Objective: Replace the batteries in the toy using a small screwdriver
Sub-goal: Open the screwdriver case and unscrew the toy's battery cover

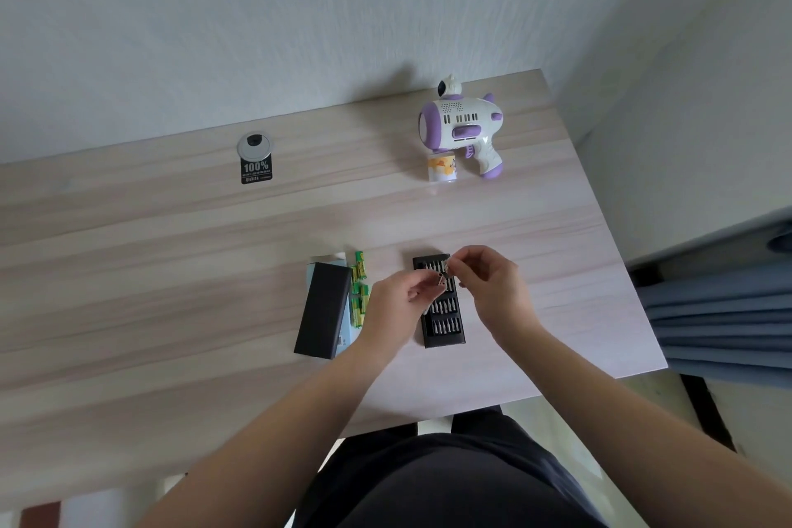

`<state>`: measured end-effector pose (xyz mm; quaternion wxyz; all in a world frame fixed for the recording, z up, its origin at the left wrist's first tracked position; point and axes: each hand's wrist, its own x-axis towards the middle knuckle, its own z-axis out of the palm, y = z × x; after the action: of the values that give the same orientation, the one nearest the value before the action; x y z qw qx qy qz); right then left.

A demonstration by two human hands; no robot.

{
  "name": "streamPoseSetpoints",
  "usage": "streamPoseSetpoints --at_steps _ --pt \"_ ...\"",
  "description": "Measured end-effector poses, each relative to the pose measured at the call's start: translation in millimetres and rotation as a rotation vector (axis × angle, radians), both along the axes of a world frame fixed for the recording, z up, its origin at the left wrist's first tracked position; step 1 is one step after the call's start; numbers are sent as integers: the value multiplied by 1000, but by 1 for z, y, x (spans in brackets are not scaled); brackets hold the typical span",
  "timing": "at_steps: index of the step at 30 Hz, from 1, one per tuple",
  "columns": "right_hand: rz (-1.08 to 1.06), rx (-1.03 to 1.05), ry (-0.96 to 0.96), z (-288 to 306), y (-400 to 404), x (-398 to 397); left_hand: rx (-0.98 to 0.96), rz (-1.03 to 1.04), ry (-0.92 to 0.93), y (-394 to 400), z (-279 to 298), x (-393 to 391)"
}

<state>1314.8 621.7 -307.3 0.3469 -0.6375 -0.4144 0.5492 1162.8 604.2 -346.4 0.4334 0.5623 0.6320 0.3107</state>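
A white and purple toy gun (465, 124) with a small yellow bottle under it lies at the far right of the wooden table (171, 270). Near the front, a black tray of screwdriver bits (443, 319) lies open. Over its far end, my left hand (394, 304) holds the small metal screwdriver handle (440, 281). My right hand (493, 283) pinches a thin bit (448, 264) at the handle's tip. Several green batteries (359, 289) lie left of the tray, beside a black case lid (323, 309).
A round cable grommet (256, 145) with a black label (256, 172) below it sits at the far left of the table. A wall runs behind the table. Grey-blue fabric (720, 313) hangs off the right edge. My dark-clothed lap is below the front edge.
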Motion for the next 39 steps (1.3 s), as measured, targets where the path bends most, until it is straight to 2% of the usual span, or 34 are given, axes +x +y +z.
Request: streamPoseSetpoints --at_steps 5,13,33,39 --pt "20 85 -96 18 -1 -1 79 -33 37 3 8 2" --pt "19 80 -202 17 -6 -1 136 -52 92 4 13 1" --pt "-3 86 -227 22 -13 -1 157 -132 129 4 17 2" --pt "49 69 -255 23 -13 -3 138 -149 132 4 19 -4"
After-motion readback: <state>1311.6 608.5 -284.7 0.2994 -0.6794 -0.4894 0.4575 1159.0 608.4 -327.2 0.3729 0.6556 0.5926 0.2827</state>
